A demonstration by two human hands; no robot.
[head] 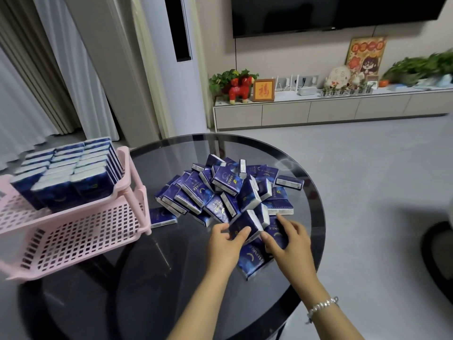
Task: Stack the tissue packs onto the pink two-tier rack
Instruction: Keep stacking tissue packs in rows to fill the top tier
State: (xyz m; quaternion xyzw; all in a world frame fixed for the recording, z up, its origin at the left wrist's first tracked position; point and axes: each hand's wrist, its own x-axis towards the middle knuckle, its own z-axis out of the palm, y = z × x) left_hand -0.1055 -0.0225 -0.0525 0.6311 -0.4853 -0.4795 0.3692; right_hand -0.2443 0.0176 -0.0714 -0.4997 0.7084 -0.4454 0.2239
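A heap of several dark blue tissue packs [228, 190] lies on the round black glass table [152, 285]. At the heap's near edge my left hand [225, 244] grips one blue pack [245, 224] from the left. My right hand [286, 241] pinches another pack [275, 230] just beside it. More packs lie under both hands. The pink two-tier rack [81, 236] stands on the table's left side. Its upper tier holds several packs standing upright in rows [66, 173]. The lower tier's perforated floor shows no packs.
A single pack [161, 218] lies apart between the heap and the rack. Beyond the table are a grey floor, a low TV cabinet [331, 111] with ornaments, a tall white air conditioner [176, 65] and curtains. A dark object [441, 253] sits at the right edge.
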